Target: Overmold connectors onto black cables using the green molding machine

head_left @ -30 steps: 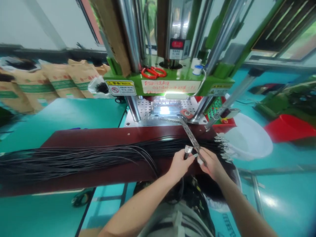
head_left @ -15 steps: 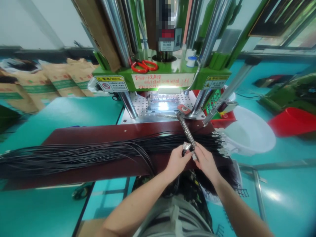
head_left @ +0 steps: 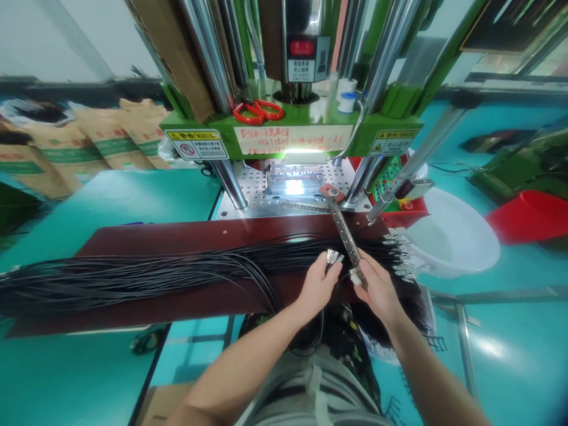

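Observation:
Closed around a small bunch of black cables, my left hand (head_left: 318,288) has their silvery connectors (head_left: 332,257) sticking up past the thumb. To its right, my right hand (head_left: 377,287) grips the near end of a narrow metal bar (head_left: 346,234) with evenly spaced marks or holes. A small pale piece (head_left: 354,276) shows at my right fingertips, too small to make out. The bar's far end rests by a reddish block (head_left: 331,191) at the press plate (head_left: 248,183). A long bundle of black cables (head_left: 155,278) lies beyond my hands on a brown board (head_left: 177,236).
A green press (head_left: 177,127) with steel columns stands ahead, red-handled scissors (head_left: 258,111) on its crossbeam. Under it sits a lit metal mould (head_left: 293,180). At right are a white basin (head_left: 470,236), a red bucket (head_left: 532,216) and a red tray (head_left: 408,216). Paper sacks (head_left: 102,142) stand left.
My hands have moved apart. The right hand has shifted to the right with the near end of the bar, and the left hand slightly left with its cables.

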A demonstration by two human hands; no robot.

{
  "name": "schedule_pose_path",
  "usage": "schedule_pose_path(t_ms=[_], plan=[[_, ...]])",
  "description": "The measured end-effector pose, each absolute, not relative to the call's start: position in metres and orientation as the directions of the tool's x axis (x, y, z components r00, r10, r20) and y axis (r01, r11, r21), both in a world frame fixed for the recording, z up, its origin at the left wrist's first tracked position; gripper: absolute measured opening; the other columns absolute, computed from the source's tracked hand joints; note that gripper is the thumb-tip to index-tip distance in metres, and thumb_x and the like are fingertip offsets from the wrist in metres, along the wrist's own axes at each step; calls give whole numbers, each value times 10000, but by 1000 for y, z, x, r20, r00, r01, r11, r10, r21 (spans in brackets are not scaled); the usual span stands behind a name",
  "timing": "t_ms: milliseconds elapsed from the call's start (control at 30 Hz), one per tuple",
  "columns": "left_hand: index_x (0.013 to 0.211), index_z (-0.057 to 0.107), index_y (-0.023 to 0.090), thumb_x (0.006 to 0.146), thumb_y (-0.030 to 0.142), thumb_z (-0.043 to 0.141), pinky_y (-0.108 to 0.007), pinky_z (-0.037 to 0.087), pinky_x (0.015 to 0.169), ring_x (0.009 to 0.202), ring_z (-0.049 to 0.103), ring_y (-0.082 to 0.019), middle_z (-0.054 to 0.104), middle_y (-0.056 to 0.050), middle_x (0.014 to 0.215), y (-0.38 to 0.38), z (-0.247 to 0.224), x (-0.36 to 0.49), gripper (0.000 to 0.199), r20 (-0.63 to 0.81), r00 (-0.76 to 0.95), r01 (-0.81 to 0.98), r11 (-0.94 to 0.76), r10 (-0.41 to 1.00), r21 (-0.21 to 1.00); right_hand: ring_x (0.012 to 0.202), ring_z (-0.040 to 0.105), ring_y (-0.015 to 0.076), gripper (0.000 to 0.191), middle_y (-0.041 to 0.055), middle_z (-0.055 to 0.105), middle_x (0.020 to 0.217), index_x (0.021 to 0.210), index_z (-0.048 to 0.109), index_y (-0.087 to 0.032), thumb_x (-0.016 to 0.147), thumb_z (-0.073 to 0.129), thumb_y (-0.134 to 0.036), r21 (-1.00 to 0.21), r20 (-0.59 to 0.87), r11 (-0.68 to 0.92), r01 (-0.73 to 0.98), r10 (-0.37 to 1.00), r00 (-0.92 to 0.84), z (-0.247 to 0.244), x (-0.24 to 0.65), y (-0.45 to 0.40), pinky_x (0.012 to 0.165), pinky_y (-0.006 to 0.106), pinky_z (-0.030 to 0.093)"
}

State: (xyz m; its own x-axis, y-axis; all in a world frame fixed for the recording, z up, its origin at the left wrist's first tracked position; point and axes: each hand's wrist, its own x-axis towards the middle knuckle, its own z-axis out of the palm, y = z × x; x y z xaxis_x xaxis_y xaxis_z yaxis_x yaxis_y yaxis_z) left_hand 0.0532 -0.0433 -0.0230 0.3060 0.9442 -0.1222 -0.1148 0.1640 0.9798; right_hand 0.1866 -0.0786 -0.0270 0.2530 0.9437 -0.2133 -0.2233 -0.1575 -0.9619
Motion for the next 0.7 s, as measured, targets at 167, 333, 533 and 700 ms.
schedule_pose_path(t_ms=[167, 333, 533, 700], plan=[[621, 407, 169, 723, 297, 579, -194, 307, 537, 520, 342, -61, 393, 66, 557, -42, -29, 53, 237, -26, 339, -22, 36, 940, 999, 336, 300, 29, 486, -41, 477, 531, 1234, 507, -187, 811, 544, -424, -966, -231, -203, -159, 956, 182, -24, 188, -80, 282, 140, 225], [611, 413, 166, 710, 282, 587, -196, 301, 531, 510, 333, -60, 388, 66, 559, -42, -28, 53, 231, -36, 309, -13, 42, 951, 999, 332, 308, 34, 500, -38, 477, 514, 1245, 502, -174, 820, 528, -435, -969, -237, -225, -98, 962, 137, -20, 189, -81, 289, 149, 225], [622, 430, 163, 741, 299, 571, -187, 306, 508, 514, 342, -59, 401, 56, 566, -45, -24, 49, 228, 0, 293, 20, -6, 956, 1000, 386, 380, 50, 489, -11, 524, 595, 1241, 513, -194, 817, 533, -437, -979, -189, -197, 61, 975, 119, -15, 184, -84, 302, 155, 288], [780, 460, 188, 824, 431, 444, -168, 251, 381, 406, 297, -46, 360, 79, 522, -44, -24, 46, 248, -109, 246, -112, 140, 963, 984, 387, 344, 36, 421, -27, 491, 597, 1156, 574, -206, 789, 585, -412, -971, -224, -202, -127, 956, 192, -17, 184, -83, 301, 144, 257]])
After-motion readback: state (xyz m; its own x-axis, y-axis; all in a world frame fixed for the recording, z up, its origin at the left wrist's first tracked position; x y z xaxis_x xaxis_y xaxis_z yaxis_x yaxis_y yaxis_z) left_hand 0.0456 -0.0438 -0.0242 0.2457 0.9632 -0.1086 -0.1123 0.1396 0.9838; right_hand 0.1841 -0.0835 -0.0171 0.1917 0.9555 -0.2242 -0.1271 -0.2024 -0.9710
